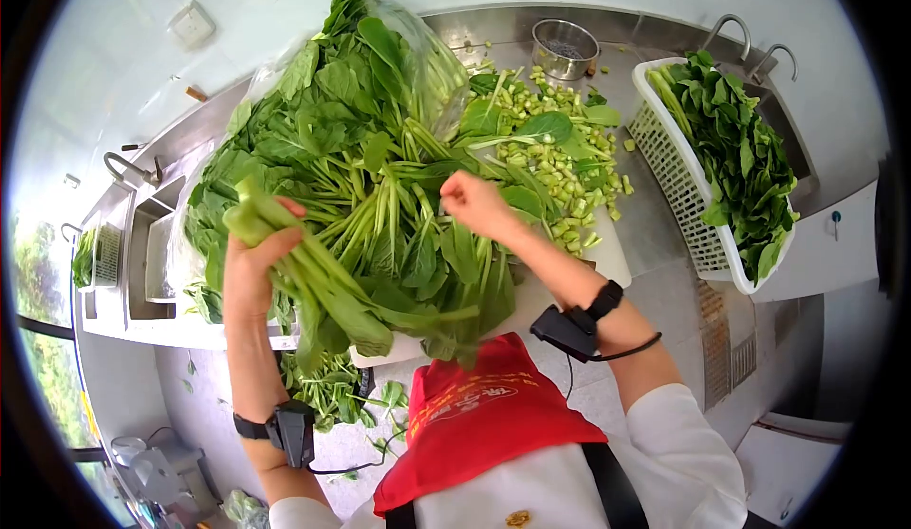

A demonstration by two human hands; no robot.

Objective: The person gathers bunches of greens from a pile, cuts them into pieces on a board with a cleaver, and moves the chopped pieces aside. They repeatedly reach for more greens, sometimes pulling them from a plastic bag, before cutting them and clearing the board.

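My left hand grips a bunch of leafy greens by its pale green stem end, with the leaves hanging toward the red apron. Over the middle of the big pile of greens, my right hand has its fingers curled together; whether anything small is between them is hidden. The pile spreads from a clear plastic bag. Chopped stem pieces lie right of my right hand. A white cutting board shows partly beneath the greens and pieces.
A metal bowl stands at the back of the counter. On the right, a white basket holds leafy greens beside a sink. Another sink and a small basket are at the left. Loose leaves lie below the counter edge.
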